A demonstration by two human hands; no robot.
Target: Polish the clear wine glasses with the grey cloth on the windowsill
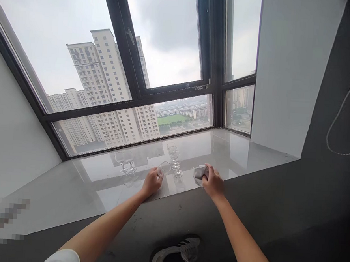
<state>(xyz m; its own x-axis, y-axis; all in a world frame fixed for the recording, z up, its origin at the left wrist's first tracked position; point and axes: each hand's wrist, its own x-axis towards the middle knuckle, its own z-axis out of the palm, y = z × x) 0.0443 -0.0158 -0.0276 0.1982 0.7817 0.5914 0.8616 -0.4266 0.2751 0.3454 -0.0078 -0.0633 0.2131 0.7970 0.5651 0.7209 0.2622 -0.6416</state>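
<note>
My left hand [153,182] is closed around a small clear stemmed glass [166,167], tilted so its bowl points to the right, just above the sill. In my right hand [214,183] is a crumpled grey cloth [200,174], its lower part hanging by the sill's front edge. Between the hands stands an upright clear glass [177,170], with more glass [172,150] close behind it. To the left of my left hand, two stemmed glasses [127,159] stand side by side on the sill.
The glossy, reflective windowsill [238,158] runs below a dark-framed window [177,91] with a handle [129,36]. Its front edge drops to a dark wall. A bead cord [329,132] hangs at the right. A shoe [176,251] shows below.
</note>
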